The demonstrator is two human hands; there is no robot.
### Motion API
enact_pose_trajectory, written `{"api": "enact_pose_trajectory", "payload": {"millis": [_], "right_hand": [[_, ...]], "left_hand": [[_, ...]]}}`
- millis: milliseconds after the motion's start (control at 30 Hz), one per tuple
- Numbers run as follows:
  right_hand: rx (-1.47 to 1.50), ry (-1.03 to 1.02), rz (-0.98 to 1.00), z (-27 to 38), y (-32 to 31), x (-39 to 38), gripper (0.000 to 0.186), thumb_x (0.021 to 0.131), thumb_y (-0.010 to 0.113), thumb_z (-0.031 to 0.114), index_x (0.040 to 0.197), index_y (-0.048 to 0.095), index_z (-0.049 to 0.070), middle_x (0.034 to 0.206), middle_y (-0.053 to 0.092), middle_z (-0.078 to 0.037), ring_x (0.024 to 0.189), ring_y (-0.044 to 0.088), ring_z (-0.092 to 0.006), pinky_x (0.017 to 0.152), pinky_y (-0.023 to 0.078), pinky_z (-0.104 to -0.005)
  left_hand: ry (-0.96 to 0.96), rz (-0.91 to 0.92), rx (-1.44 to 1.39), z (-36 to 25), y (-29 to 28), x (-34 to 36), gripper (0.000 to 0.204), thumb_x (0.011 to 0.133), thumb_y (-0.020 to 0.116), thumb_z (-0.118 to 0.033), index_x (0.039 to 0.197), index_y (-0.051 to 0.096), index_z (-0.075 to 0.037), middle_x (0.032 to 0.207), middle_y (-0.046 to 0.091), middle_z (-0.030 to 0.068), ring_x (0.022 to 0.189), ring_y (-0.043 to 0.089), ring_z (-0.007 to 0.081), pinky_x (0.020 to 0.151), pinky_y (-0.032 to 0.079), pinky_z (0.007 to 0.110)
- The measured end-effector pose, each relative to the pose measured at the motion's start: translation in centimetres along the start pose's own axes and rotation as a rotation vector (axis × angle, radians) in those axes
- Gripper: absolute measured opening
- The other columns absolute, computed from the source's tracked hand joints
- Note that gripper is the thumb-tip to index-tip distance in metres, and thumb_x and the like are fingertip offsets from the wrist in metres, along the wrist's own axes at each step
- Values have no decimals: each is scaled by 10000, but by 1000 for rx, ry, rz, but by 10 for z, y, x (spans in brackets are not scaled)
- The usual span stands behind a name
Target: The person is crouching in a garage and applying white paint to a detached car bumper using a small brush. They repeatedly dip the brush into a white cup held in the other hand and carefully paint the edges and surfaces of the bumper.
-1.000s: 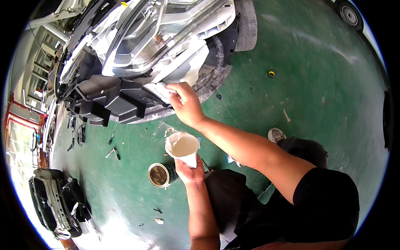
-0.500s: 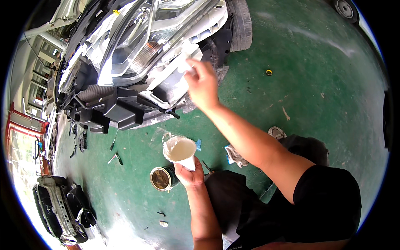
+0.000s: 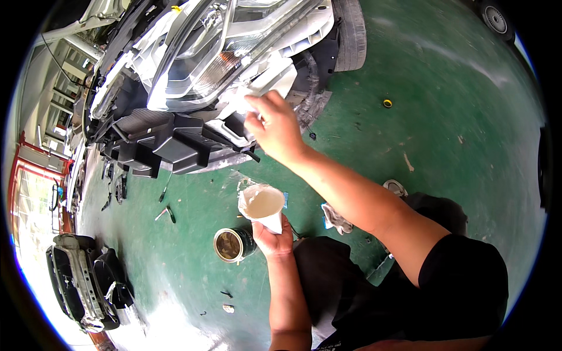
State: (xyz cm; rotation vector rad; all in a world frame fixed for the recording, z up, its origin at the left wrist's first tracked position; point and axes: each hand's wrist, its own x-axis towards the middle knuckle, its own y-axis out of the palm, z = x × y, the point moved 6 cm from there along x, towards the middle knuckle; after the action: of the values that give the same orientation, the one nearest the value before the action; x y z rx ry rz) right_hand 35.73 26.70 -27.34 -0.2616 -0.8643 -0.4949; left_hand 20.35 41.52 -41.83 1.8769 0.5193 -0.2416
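below the headlight (image 3: 216, 64), the left hand (image 3: 275, 241) wraps its fingers round a white cup (image 3: 271, 223), pale stuff (image 3: 262, 202) seemingly left inside, while the right hand (image 3: 280, 131) bends its fingers, pinching what i can't tell.

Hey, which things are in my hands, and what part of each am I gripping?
Your left hand grips the white cup by its narrow lower end. Whether your right hand holds anything cannot be told through the blur.

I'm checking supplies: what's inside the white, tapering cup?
A pale cream surface shows inside the white, tapering cup in the left hand; its bottom is hidden, any filling's depth unclear.
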Motion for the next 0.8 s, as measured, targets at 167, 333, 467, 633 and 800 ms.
{"api": "enact_pose_trajectory", "payload": {"millis": [167, 333, 467, 633, 800], "right_hand": [[74, -14, 65, 6, 10, -3, 298, 852, 706, 9, 1148, 709, 37, 919, 611, -111, 771, 635, -258, 676, 520, -359], [177, 80, 121, 0, -5, -3, 265, 887, 703, 24, 1149, 729, 53, 875, 584, -71, 704, 581, -172, 621, 481, -314], [157, 96, 137, -16, -9, 9, 266, 895, 690, 22, 1152, 741, 64, 912, 623, -75, 728, 607, -167, 647, 486, -283], [445, 373, 713, 1, -21, 8, 249, 886, 692, 93, 1119, 775, 75, 889, 628, -38, 804, 600, -115, 711, 477, -280], [317, -10, 1274, 61, -59, 25, 234, 827, 679, 40, 1033, 790, 53, 873, 629, -53, 759, 599, -167, 663, 457, -311]], "left_hand": [[-18, -20, 7, 4, 1, 0, 263, 1077, 452, -222, 1242, 588, -70, 1008, 663, 39, 706, 567, 119, 466, 374, 239], [-75, 178, -70, 9, -3, 8, 307, 1079, 457, -245, 1294, 576, -59, 1132, 672, 58, 867, 623, 169, 608, 472, 280], [-142, 405, -130, 3, -18, 12, 377, 1076, 467, -275, 1376, 550, -62, 1314, 663, 83, 1138, 678, 246, 884, 598, 378], [-33, 285, 4, -3, -24, 11, 403, 1067, 478, -250, 1430, 518, -80, 1402, 604, 107, 1282, 596, 288, 1050, 524, 460], [-14, 253, 26, -4, -6, 0, 310, 1054, 485, -178, 1340, 567, -92, 1316, 652, 119, 1198, 640, 294, 1028, 538, 474]]}}
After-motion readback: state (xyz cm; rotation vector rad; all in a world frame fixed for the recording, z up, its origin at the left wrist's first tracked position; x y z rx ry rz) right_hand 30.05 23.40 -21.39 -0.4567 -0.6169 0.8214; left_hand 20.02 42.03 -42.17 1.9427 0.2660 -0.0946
